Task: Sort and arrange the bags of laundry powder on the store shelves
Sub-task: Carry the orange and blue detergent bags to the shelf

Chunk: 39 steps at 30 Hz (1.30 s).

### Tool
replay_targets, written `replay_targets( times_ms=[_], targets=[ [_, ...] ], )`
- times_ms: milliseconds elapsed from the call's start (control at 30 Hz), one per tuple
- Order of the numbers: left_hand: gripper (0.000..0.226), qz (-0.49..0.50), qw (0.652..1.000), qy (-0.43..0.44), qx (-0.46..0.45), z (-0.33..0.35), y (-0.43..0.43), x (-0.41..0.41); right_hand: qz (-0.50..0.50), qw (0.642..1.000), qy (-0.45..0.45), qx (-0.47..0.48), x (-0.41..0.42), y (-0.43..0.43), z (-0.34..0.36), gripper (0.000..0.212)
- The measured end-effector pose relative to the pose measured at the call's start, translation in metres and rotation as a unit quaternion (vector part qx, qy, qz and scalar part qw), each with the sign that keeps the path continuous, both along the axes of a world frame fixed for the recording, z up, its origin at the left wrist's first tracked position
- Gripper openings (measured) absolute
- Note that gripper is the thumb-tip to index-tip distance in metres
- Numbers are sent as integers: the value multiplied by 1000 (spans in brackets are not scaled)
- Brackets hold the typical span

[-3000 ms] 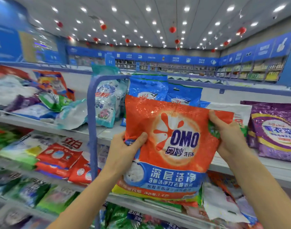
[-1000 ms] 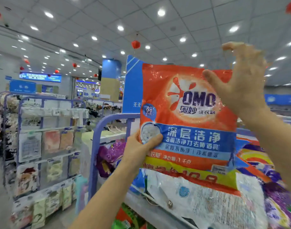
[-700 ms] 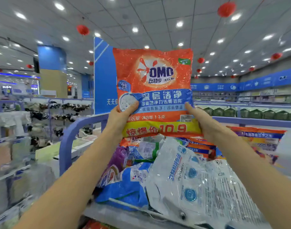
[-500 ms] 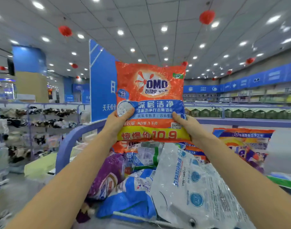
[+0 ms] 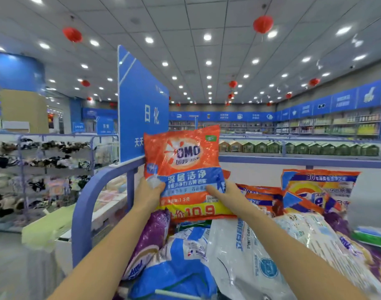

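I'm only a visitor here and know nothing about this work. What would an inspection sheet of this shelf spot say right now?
Surface: top shelf with a blue end frame, piled with bags.
Job's things: orange OMO bag held upright, label towards the camera, above the pile; purple bag, blue bag and white bag lie jumbled in front; an orange-and-blue bag stands to the right.
Clutter: nothing seen apart from the jumbled bags.
Hands: left hand and right hand each grip the OMO bag's lower part, thumbs on its front.
Cables: nothing seen.
Surroundings: blue aisle sign, red lanterns under the ceiling, stocked wall shelves far right, racks to the left.
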<state>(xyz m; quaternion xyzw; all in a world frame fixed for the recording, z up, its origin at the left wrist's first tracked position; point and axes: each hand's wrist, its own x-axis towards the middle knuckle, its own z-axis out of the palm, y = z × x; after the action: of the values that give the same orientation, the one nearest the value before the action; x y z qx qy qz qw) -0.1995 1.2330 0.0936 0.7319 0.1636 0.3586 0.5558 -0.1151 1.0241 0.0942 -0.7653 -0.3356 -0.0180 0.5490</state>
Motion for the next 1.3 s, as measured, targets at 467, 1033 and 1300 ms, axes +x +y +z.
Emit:
replay_targets(
  times_ms=[467,1033,1300],
  targets=[
    [52,89,986,102,102,-14,10,9,-216,969,-55,-105,45,-55,-1,27],
    [85,78,834,133,530,-39,-57,-4,-303,945,123,-10,92,-18,1,41],
    [88,82,824,128,546,-40,-63,-6,-153,934,177,271,66,-21,37,25]
  ],
)
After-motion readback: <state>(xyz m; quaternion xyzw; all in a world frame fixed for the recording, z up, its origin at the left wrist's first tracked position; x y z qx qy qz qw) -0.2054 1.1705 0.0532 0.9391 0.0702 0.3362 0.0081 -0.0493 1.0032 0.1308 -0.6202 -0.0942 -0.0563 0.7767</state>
